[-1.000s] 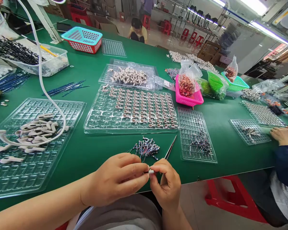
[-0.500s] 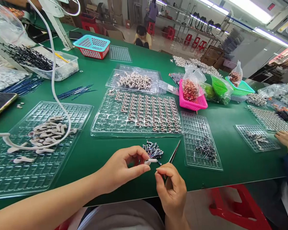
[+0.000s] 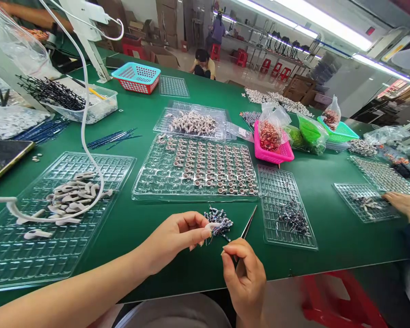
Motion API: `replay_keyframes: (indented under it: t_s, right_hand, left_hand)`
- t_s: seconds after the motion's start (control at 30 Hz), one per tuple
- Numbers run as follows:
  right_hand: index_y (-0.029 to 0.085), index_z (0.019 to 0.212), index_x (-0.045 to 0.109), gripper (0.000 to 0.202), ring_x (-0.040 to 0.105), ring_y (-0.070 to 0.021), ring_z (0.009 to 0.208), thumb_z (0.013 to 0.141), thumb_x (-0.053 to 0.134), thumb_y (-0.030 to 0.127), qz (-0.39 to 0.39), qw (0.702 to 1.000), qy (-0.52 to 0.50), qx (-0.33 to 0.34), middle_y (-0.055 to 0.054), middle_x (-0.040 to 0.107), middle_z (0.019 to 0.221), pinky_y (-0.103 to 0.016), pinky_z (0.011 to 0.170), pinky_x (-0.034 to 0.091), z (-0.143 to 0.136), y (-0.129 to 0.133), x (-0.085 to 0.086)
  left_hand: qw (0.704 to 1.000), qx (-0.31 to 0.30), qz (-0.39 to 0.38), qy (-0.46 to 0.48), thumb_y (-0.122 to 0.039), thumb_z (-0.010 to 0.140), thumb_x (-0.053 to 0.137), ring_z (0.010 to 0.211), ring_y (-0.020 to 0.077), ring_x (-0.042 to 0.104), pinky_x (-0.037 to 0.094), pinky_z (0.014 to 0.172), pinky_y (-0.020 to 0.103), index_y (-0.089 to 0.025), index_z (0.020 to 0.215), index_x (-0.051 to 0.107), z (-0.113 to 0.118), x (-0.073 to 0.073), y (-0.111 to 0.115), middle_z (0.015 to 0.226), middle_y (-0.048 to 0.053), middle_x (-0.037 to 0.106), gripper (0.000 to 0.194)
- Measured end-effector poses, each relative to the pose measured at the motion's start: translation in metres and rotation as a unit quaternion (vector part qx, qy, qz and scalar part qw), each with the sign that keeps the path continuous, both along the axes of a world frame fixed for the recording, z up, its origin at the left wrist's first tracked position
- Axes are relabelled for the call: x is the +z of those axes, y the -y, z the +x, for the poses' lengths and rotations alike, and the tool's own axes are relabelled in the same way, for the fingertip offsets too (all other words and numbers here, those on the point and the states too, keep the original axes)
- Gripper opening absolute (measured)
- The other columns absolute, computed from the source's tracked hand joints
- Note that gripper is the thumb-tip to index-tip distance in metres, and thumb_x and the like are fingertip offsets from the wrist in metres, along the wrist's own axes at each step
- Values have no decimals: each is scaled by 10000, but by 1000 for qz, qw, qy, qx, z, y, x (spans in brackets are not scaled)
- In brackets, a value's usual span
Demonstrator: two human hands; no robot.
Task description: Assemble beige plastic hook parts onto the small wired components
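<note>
The left hand's (image 3: 187,232) grip pinches a white shell (image 3: 212,225) by its broad end, leaving the slim end bare, seemingly for access. The right hand (image 3: 244,269) curls round tweezers (image 3: 249,223), tips pointing far; its thumb and forefinger press together, though I can't tell whether on anything. The parts pile (image 3: 222,218) sits near on the table (image 3: 177,269), presumably for easy reach.

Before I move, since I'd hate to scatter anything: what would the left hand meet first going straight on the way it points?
Probably the pile of small parts, just past the white piece that the left hand holds. The hand's height is hard to judge, so it might pass over.
</note>
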State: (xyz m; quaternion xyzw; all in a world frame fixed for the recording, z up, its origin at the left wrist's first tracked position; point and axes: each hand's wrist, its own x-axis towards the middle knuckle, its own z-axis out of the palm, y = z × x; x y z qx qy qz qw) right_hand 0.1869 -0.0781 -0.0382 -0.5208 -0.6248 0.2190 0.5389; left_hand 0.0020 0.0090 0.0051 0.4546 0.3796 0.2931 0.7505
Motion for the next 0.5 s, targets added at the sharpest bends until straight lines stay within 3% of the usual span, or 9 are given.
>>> replay_keyframes:
  t_s: [0.33,0.5]
  right_hand:
    - [208,936,643,80,652,-137,719,907,586,160,5,999,37,-21,-24,661,807,-235,622,537,1,-2,-4]
    - [215,877,709,82,699,-143,682,855,671,284,47,994,76,-55,-23,725,815,-209,642,562,9,-4,-7]
  left_hand:
    - [997,17,-73,33,-408,744,790,585,95,503,371,567,221,-127,765,662,3,5,-2,652,0,610,309]
    - [999,26,-11,32,-445,682,794,594,109,522,381,562,232,-132,771,646,2,5,-6,654,6,613,358]
